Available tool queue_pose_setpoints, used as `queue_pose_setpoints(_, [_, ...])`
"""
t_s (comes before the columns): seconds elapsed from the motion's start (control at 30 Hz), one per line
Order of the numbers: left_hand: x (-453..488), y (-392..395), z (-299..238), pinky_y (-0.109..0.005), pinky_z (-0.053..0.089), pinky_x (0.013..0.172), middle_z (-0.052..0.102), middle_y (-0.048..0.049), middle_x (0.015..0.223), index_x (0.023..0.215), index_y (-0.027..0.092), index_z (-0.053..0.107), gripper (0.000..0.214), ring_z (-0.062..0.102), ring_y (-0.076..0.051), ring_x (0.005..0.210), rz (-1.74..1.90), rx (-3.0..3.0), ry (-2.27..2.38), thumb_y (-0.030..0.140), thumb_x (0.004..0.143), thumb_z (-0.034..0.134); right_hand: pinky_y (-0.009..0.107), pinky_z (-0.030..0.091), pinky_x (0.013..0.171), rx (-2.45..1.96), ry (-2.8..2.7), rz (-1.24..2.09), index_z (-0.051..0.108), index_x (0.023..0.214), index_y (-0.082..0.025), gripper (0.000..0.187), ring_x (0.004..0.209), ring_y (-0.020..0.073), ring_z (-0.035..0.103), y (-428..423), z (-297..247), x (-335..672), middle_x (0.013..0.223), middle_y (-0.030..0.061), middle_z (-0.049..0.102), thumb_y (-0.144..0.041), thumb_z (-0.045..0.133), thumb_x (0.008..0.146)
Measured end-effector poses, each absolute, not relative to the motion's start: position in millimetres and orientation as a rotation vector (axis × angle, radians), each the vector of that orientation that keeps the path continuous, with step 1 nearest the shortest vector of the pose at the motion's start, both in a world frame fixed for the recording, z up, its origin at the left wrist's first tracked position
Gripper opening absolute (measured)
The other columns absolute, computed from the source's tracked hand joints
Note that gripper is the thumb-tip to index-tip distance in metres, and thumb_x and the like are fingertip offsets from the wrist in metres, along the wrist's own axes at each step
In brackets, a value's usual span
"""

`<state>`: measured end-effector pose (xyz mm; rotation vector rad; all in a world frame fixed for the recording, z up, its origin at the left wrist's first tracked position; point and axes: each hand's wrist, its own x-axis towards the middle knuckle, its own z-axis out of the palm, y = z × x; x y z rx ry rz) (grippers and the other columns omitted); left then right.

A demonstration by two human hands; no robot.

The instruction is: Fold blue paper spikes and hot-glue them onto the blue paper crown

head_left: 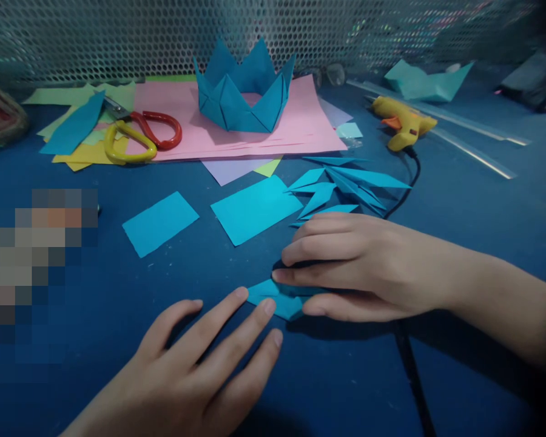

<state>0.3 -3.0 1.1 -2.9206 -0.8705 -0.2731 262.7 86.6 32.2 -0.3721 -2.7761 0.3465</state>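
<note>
A small piece of folded blue paper [287, 303] lies on the blue tabletop between my hands. My right hand [359, 267] holds it from the right, with the thumb at its near edge and the index finger on its far side; part of the paper is hidden under this hand. My left hand [209, 358] has its fingers spread, and the fingertips rest at the paper's left corner and near edge. Beyond them lie two flat blue paper rectangles, a smaller one [161, 223] and a larger one [257, 209]. Several pointed folded blue pieces [346, 182] are heaped behind my right hand.
A blue paper crown [243, 112] stands on pink sheets [318, 130] at the back. Scissors [143, 133] with red and yellow handles lie on paper scraps. A yellow glue gun [403, 121] with a black cord, clear glue sticks [477, 152] and a pale green paper boat [425, 82] are at right.
</note>
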Motion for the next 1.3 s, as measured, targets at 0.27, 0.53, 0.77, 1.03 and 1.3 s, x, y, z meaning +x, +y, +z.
queue_pose_setpoints(0.27, [5.8,-2.7,11.6,-0.042,0.041,0.099,0.056,-0.0032,0.143,0.136,0.033,0.054,0.052,0.046,-0.032,0.134,-0.181,-2.964,-0.92,0.047,0.086,0.057,0.031,0.05,0.078,-0.406,-2.632,0.413,0.069,0.084,-0.011,0.03,0.083,0.0166,0.063,86.5,28.4,263.6,0.088,0.0101,0.071,-0.027,0.05,0.101])
queue_pose_setpoints(0.53, [2.1,9.7,19.0,-0.038,0.032,0.084,0.056,0.0205,0.139,0.126,0.041,0.058,0.041,0.043,-0.022,0.123,-0.254,-2.919,-0.709,0.026,0.094,0.038,0.026,0.048,0.074,-0.486,-2.612,0.334,0.061,0.088,-0.016,0.017,0.079,0.0137,0.059,81.9,27.1,260.9,0.083,0.0049,0.069,-0.027,0.055,0.099])
queue_pose_setpoints(0.77, [3.3,7.3,6.7,-0.038,0.033,0.082,0.063,0.0183,0.131,0.12,0.042,0.06,0.033,0.044,-0.018,0.123,-0.44,-2.9,-0.78,0.03,0.096,0.041,0.029,0.048,0.079,-0.489,-2.684,0.375,0.065,0.107,-0.012,0.037,0.087,0.0174,0.061,68.9,30.4,253.4,0.095,0.0085,0.067,-0.046,0.057,0.095])
queue_pose_setpoints(1.03, [0.8,0.6,0.9,-0.033,0.031,0.097,0.067,-0.0021,0.128,0.125,0.026,0.055,0.038,0.043,-0.015,0.13,-0.459,-2.879,-0.899,0.027,0.095,0.03,0.031,0.048,0.079,-0.592,-2.694,0.447,0.071,0.1,-0.011,0.026,0.081,0.0172,0.057,60.8,32.1,247.3,0.092,0.0089,0.065,-0.031,0.057,0.097])
queue_pose_setpoints(1.3, [-3.7,2.6,7.1,-0.026,0.031,0.101,0.067,0.0024,0.13,0.131,0.019,0.055,0.041,0.055,-0.012,0.117,-0.413,-2.914,-0.906,0.017,0.094,0.035,0.031,0.046,0.065,-0.558,-2.696,0.185,0.073,0.084,-0.01,0.03,0.069,0.0173,0.053,54.8,31.5,240.5,0.075,0.0056,0.065,-0.013,0.047,0.099])
